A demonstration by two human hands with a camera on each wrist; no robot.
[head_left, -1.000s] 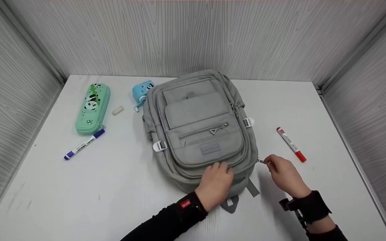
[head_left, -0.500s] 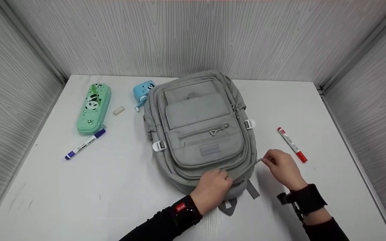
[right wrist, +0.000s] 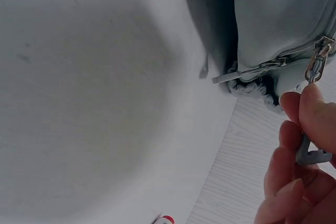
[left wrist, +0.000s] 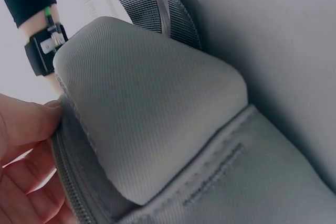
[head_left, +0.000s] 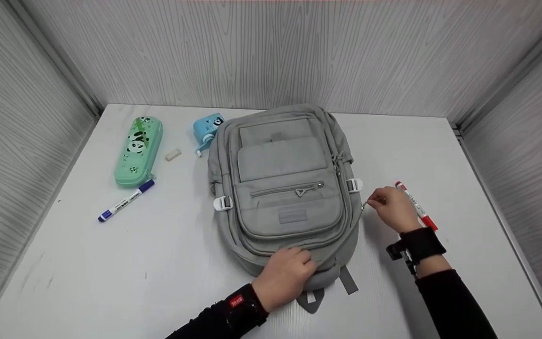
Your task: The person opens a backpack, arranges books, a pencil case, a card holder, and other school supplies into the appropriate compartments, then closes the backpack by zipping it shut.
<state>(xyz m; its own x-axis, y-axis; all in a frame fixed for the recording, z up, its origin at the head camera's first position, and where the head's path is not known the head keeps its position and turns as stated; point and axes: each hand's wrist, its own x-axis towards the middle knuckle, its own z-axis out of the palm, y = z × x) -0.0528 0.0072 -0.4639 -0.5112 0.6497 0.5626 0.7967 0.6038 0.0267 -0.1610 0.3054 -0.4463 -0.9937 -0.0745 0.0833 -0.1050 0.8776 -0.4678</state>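
Observation:
A grey backpack (head_left: pixel 282 160) lies front side up in the head view. At its near end my left hand (head_left: pixel 284 274) grips the fabric edge; in the left wrist view the thumb (left wrist: pixel 31 121) presses on the cloth beside the zipper teeth (left wrist: pixel 71 182). Beside the bag's right edge, my right hand (head_left: pixel 394 209) pinches a zipper pull. The right wrist view shows the metal slider (right wrist: pixel 317 61) above the fingertips and the grey triangular end of the pull (right wrist: pixel 310 156) between the fingers. Part of the near edge is hidden under my left hand.
A red marker (head_left: pixel 419 207) lies just right of my right hand, partly covered. On the left are a green panda pencil case (head_left: pixel 139 150), a blue marker (head_left: pixel 125 201), an eraser (head_left: pixel 173 154) and a blue pencil sharpener (head_left: pixel 207 129) against the bag. Panels surround the white table (head_left: pixel 172 263).
My right hand has moved away from me along the bag's right side with the zipper pull. My left hand has shifted slightly left and nearer, still gripping the edge.

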